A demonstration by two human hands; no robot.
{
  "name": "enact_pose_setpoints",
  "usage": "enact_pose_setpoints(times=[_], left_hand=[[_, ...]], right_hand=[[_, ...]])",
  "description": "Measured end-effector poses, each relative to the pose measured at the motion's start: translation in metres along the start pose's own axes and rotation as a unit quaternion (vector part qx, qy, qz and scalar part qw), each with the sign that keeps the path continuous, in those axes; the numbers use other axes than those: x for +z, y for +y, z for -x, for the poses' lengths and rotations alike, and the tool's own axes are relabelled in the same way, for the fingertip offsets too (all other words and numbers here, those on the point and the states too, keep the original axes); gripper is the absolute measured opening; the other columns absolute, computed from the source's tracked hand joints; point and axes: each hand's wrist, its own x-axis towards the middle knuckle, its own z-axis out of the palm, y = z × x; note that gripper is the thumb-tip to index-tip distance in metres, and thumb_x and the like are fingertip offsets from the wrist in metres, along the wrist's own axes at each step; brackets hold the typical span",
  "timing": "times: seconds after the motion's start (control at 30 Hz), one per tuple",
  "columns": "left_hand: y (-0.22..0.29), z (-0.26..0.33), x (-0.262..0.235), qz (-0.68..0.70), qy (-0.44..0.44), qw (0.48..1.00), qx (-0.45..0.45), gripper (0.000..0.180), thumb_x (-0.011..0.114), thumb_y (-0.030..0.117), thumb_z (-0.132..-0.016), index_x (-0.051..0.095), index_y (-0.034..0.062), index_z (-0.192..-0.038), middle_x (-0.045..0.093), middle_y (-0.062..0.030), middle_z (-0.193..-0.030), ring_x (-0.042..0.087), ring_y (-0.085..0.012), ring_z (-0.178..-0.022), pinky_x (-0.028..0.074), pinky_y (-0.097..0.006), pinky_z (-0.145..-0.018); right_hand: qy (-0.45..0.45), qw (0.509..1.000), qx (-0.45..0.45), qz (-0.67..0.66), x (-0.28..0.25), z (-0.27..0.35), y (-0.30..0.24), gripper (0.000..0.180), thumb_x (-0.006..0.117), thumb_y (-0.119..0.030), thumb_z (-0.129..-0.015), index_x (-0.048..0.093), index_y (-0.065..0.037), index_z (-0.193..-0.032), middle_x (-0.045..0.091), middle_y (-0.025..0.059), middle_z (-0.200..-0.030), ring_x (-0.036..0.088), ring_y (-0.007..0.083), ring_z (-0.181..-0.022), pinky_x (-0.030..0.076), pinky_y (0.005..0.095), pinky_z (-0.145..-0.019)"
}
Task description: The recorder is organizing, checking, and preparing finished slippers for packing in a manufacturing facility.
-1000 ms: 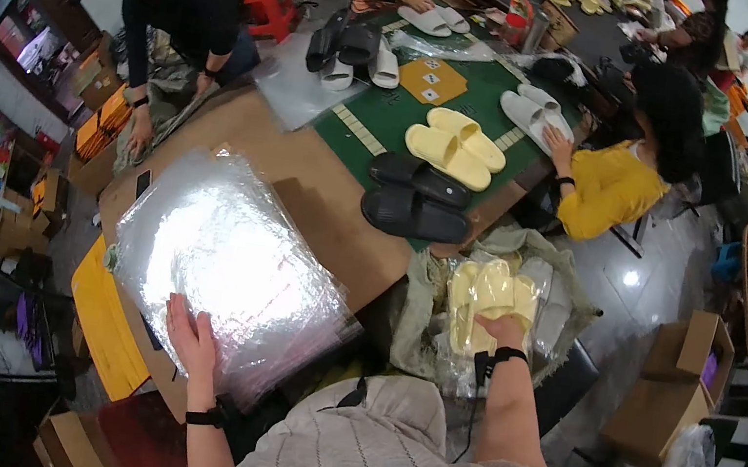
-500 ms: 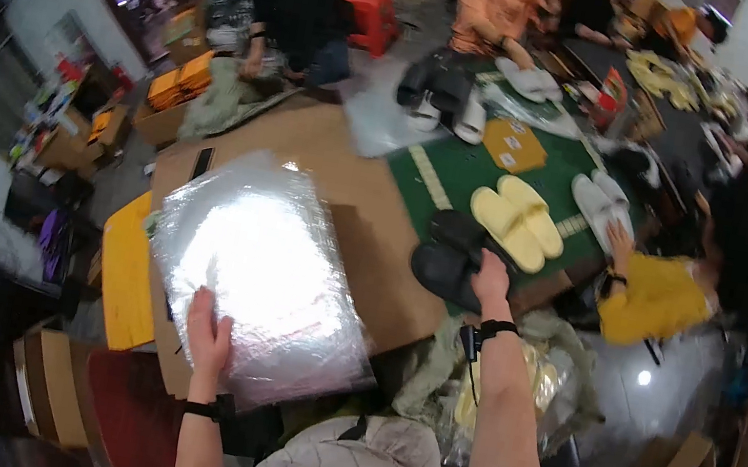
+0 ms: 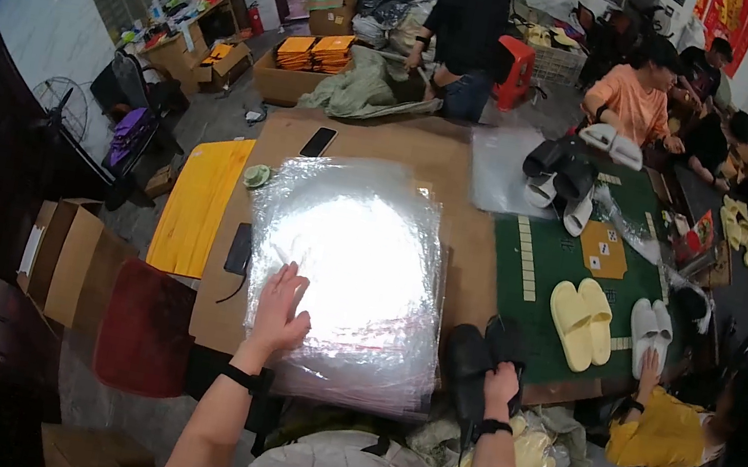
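The pair of black slide sandals [image 3: 468,366] is just right of the stacked clear plastic bags [image 3: 361,251], by the surface's [image 3: 469,284] near edge, long axis pointing mostly away from the wearer. The right hand [image 3: 501,384] grips them, forearm forward; the left hand [image 3: 282,312] rests palm-down, fingers extended, on the bags, grasping nothing visible.

Clear plastic bag stack [image 3: 367,272]: flat, glossy, edges uneven, middle white with glare, reddish streaks toward its near edge.
Black slide sandals [image 3: 467,373]: a pair, side by side, held just right of the stack's near end.
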Motion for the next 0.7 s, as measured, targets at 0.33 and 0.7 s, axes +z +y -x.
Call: enact_pose_setpoints(times=[0.33, 0.7], left_hand=[[-0.025, -0.01, -0.014, 0.006, -0.15, 0.989, 0.013, 0.065, 0.075, 0.037, -0.077, 0.051, 0.0074, -0.129, 0.028, -0.0263, -0.153, 0.025, -0.0435, -0.142, 0.028, -0.047, -0.114], [0.006, 0.007, -0.028, 0.02, -0.124, 0.971, 0.204, 0.048, 0.069, 0.023, -0.082, 0.056, 0.0093, -0.126, 0.046, -0.0152, -0.143, 0.039, -0.0371, -0.135, 0.034, -0.051, -0.11]], right_hand=[[0.168, 0.802, 0.115, -0.561, 0.006, 0.097, 0.035, 0.008, 0.062, -0.007, -0.087, 0.06, -0.002, -0.093, 0.061, 0.0032, -0.079, 0.056, 0.013, -0.066, 0.044, 0.0277, -0.058], [0.239, 0.752, -0.045, -0.613, -0.105, 0.153, -0.063, 0.031, 0.046, 0.008, -0.093, 0.054, 0.007, -0.122, 0.059, 0.0127, -0.12, 0.06, 0.0218, -0.101, 0.048, 0.0341, -0.09]])
